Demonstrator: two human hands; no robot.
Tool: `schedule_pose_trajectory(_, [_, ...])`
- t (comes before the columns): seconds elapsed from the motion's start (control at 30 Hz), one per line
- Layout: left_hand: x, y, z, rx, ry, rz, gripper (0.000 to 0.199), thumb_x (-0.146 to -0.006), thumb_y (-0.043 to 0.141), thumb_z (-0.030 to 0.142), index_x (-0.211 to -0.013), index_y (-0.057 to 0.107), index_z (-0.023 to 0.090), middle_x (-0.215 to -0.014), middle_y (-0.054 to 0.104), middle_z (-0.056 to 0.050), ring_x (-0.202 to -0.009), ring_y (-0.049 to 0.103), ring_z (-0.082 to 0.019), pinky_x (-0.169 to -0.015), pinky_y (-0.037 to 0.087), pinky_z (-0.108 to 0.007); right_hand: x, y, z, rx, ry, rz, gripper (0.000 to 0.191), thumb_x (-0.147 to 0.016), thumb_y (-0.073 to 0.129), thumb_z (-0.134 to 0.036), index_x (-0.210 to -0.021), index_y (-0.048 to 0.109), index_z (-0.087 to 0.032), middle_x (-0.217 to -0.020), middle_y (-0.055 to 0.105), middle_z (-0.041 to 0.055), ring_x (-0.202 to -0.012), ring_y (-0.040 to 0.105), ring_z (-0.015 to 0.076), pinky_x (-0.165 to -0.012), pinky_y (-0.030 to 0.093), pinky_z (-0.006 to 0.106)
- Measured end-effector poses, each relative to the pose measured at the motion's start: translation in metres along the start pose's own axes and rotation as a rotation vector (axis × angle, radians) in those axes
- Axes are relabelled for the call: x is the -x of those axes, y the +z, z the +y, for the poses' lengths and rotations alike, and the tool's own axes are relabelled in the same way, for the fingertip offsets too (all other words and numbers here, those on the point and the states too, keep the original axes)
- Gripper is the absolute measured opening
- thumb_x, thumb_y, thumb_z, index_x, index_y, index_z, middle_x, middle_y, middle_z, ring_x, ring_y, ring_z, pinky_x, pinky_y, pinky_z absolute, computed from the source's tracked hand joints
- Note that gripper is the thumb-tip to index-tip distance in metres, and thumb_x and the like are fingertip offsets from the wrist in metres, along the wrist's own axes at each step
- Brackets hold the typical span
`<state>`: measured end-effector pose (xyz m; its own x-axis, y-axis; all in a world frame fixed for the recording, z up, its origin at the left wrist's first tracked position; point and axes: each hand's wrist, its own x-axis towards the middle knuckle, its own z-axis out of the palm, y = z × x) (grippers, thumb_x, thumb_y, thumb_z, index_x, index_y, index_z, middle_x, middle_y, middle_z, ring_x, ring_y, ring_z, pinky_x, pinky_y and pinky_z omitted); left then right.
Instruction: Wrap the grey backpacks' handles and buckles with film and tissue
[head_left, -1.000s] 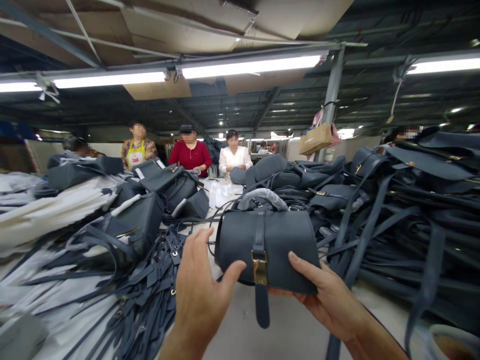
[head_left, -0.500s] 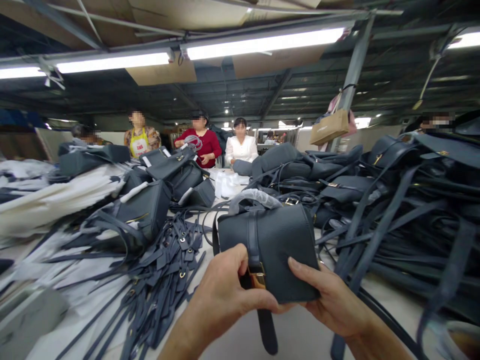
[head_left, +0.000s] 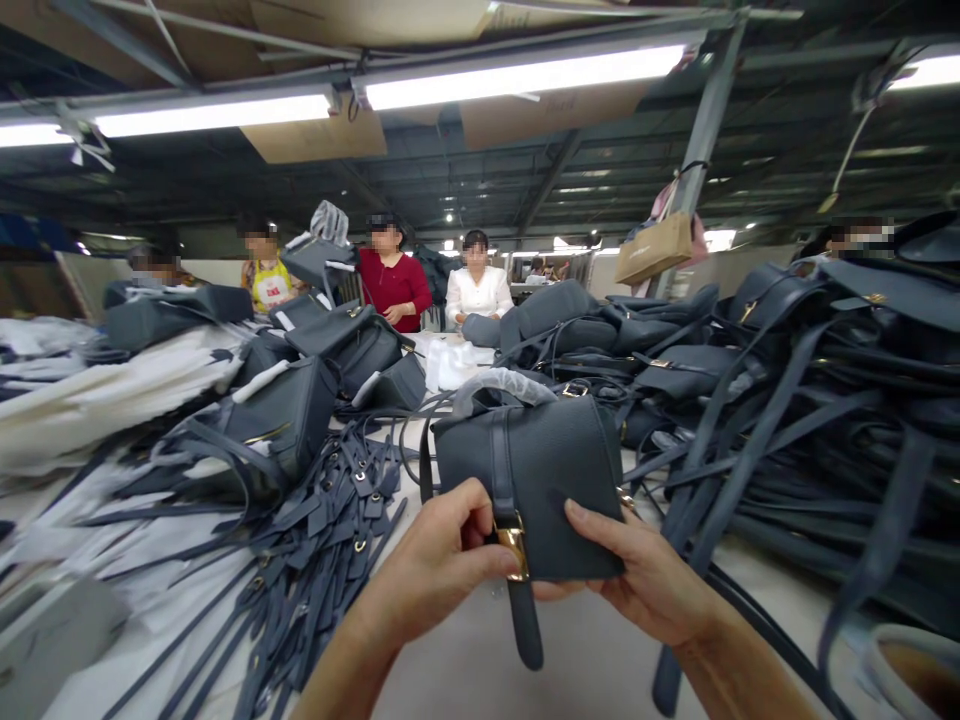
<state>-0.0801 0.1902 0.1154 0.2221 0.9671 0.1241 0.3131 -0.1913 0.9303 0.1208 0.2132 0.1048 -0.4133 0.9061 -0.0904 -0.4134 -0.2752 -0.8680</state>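
Observation:
A small dark handbag is held up in front of me, its carry handle wrapped in clear plastic. Down its front flap runs a strap that passes a gold buckle, and the strap's rounded tip hangs below the bag. My left hand is closed at the buckle, thumb against the metal and fingers curled at the strap's edge. My right hand grips the bag's lower right corner, thumb on the flap and fingers underneath.
Loose dark straps with metal fittings lie in a heap to the left, beside stacked bags and white sheets. Bags and long straps pile high at right. A cup stands at lower right. Several co-workers are across the table.
The left thumb has moved up from the bag's lower edge onto the buckle, which now shows more fully. Across the table, a co-worker's bag has been raised.

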Motion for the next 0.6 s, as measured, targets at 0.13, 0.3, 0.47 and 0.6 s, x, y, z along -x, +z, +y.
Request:
schedule_pose_trajectory(0.13, [0.001,0.007,0.000,-0.170,-0.040,0.126,0.013,-0.080,0.056,0.018,-0.071,0.048,0.021,-0.064,0.053,0.005,-0.062,0.051,-0.013,-0.058,0.034,-0.024,-0.008,0.005,0.012,-0.031,-0.096,0.093,0.054,-0.074,0.080,-0.036,-0.123,0.064,-0.022,-0.110,0.076,0.0098,-0.092,0.073,0.0294,-0.072,0.064,0.045])
schedule_pose_trajectory(0.3, [0.002,0.023,0.009,-0.780,-0.128,0.276,0.019,-0.088,0.045,0.012,-0.078,0.059,0.020,-0.081,0.070,-0.007,-0.078,0.066,-0.024,-0.064,0.034,-0.031,-0.011,0.012,0.029,0.222,-0.200,0.266,0.063,-0.073,0.075,-0.052,-0.127,0.063,-0.022,-0.122,0.071,0.0104,-0.117,0.062,0.0336,-0.100,0.050,0.051])
schedule_pose_trajectory(0.47, [-0.002,0.031,0.009,-0.943,-0.217,0.284,0.025,-0.089,0.041,0.010,-0.087,0.064,0.020,-0.084,0.074,-0.010,-0.081,0.070,-0.028,-0.060,0.031,-0.033,-0.007,0.021,0.035,0.604,-0.260,0.474,0.076,-0.071,0.064,-0.067,-0.126,0.064,-0.014,-0.126,0.068,0.0160,-0.128,0.052,0.0372,-0.115,0.029,0.054])
schedule_pose_trajectory(0.6, [-0.005,0.033,-0.001,-0.911,-0.097,0.364,0.019,-0.084,0.044,0.010,-0.081,0.060,0.020,-0.080,0.070,-0.007,-0.074,0.067,-0.026,-0.058,0.026,-0.033,-0.009,0.019,0.039,0.578,-0.270,0.489,0.072,-0.070,0.064,-0.068,-0.119,0.068,-0.016,-0.125,0.069,0.0141,-0.128,0.052,0.0374,-0.113,0.034,0.052])
